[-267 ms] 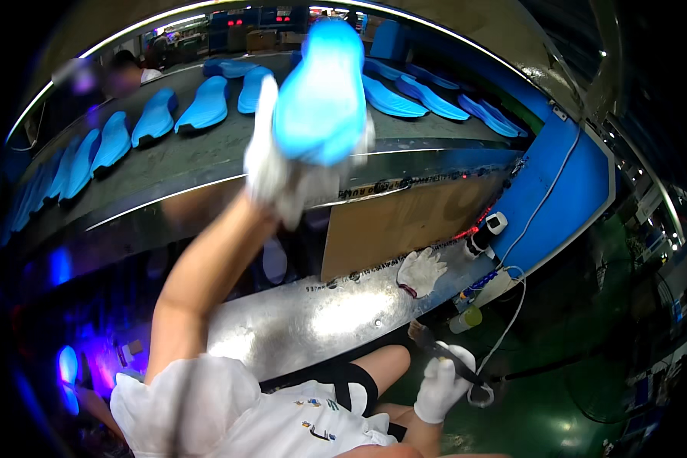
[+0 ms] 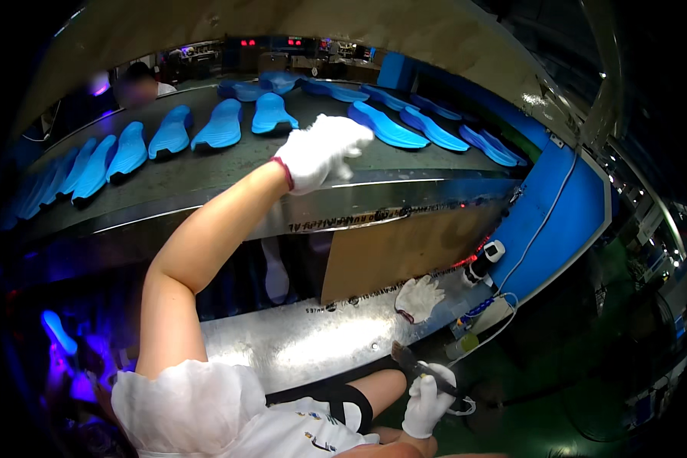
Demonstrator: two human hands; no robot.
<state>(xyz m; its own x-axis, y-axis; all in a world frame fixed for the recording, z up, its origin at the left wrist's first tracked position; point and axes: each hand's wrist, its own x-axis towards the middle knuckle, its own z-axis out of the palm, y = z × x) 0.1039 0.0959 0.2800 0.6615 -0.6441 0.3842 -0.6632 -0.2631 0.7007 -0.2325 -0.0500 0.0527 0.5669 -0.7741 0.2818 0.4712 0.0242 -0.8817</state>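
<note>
My left hand (image 2: 324, 153), in a white glove with a dark red cuff, reaches over the near edge of the belt (image 2: 313, 160). Its fingers are partly bent and apart, with nothing visible in them. Close by lie blue shoe soles: one (image 2: 273, 114) just behind the hand, another (image 2: 388, 126) to the right of the fingertips. Low on the right, my right hand (image 2: 429, 401), also gloved in white, is closed around the dark handle of a brush (image 2: 406, 357). The brush's brown bristles point up and left.
More blue soles (image 2: 126, 153) lie along the belt. Below it are a metal shelf (image 2: 305, 343), a cardboard sheet (image 2: 404, 252), a loose white glove (image 2: 420, 299) and a cable (image 2: 546, 202) on the blue panel. In purple light at lower left, another person's hands are near a glowing sole (image 2: 58, 332).
My left hand has let go of the blue shoe sole it held up and has come lower, empty. Where that sole lies among the others I cannot tell. My right hand still holds the brush.
</note>
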